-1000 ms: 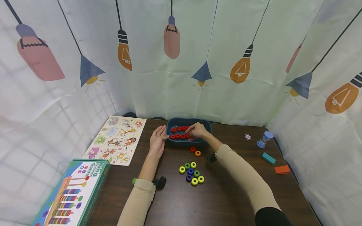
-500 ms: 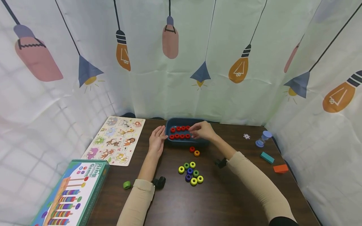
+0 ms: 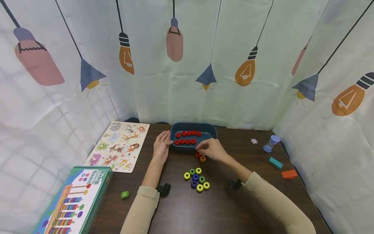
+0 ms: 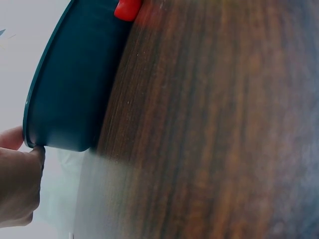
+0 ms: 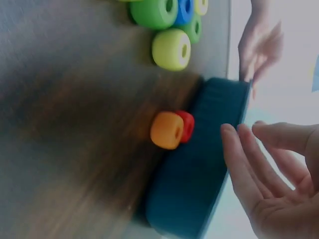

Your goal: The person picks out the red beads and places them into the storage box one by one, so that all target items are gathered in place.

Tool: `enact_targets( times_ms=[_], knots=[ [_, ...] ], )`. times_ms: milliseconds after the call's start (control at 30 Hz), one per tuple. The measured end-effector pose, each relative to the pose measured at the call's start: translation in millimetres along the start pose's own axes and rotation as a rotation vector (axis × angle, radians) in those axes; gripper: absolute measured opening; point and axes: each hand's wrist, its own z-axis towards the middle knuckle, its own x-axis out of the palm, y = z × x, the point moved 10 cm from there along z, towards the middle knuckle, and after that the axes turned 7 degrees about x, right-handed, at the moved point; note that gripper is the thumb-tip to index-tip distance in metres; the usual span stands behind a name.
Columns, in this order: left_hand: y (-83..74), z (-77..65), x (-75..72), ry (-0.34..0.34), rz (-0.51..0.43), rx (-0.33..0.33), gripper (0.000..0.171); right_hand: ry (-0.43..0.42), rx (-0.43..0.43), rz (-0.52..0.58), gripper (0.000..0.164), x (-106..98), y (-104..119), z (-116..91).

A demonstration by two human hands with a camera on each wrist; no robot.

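Observation:
My left hand (image 3: 161, 145) lies along the left end of a dark blue tray (image 3: 208, 129), its thumb touching the rim; the left wrist view shows the thumb at the tray's corner. Inside the tray, several red beads (image 3: 188, 141) stand in two rows. My right hand (image 3: 214, 149) hovers at the tray's front edge, just above a red bead (image 5: 187, 126) on the table. Beside that bead sits an orange bead (image 5: 167, 130). In the right wrist view the fingers are loosely bent, apart from both beads, with nothing seen between them.
Yellow, green and blue-purple beads (image 3: 195, 177) cluster in front of the tray. A green bead (image 3: 124, 195) lies left of the left forearm. An animal puzzle board (image 3: 118, 146) and game box (image 3: 74, 198) stand left; an hourglass (image 3: 271, 143), chip (image 3: 254, 141) and blocks (image 3: 289, 174) right.
My right hand has moved from over the tray to its front edge, uncovering a red bead at the back row's right end. The green bead has rolled left, out from behind my left forearm.

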Motion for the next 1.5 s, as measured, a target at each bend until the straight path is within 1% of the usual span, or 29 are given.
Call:
enact_targets(
  times_ms=[200,300,400,567,667,733,833,933,1067,1167,1267,1333,1500],
  knots=[
    [-0.2,0.0,-0.9,0.001,-0.003,0.013,0.072,0.036,-0.019,-0.167,0.02,20.4,-4.1,-6.5],
    [0.0,-0.1,-0.8,0.001,0.0,0.012,0.071,0.025,-0.039,-0.228,0.022,27.5,-3.3,-6.8],
    [-0.2,-0.3,0.0,0.006,0.004,0.013,0.071,-0.008,-0.06,-0.278,0.022,31.2,-0.9,-6.0],
    [-2.0,-1.3,2.0,0.024,-0.005,0.025,0.072,-0.048,-0.087,-0.298,0.02,37.3,2.8,-4.2],
    [-2.1,-2.0,2.1,0.029,-0.013,0.023,0.072,-0.037,-0.098,-0.289,0.019,43.8,3.2,-2.8],
    [-1.8,-2.6,1.8,0.026,-0.017,0.019,0.072,-0.011,-0.1,-0.284,0.017,49.5,2.0,-1.2],
    [-0.9,-2.9,1.0,0.023,-0.016,0.013,0.072,0.048,-0.101,-0.261,0.017,58.2,-0.2,2.0],
    [-1.1,-2.7,0.5,0.021,-0.009,0.011,0.073,0.112,-0.078,-0.213,0.017,65.0,-4.1,6.4],
    [-1.9,-1.8,0.2,0.022,-0.006,0.019,0.072,0.185,-0.018,-0.107,0.017,72.1,-11.1,11.6],
    [-2.0,-1.3,-0.5,0.021,-0.012,0.025,0.073,0.213,0.02,-0.036,0.016,74.9,-14.2,13.6],
    [-1.4,-0.8,-1.6,0.02,-0.02,0.036,0.073,0.22,0.042,0.014,0.016,73.7,-14.8,14.1],
    [-0.9,-1.0,-2.0,0.016,-0.027,0.032,0.072,0.223,0.05,0.037,0.017,70.7,-13.9,13.8],
    [-0.7,-0.7,-0.3,0.02,-0.018,0.021,0.073,0.243,0.053,0.151,0.02,52.7,-5.8,14.4]
  ],
)
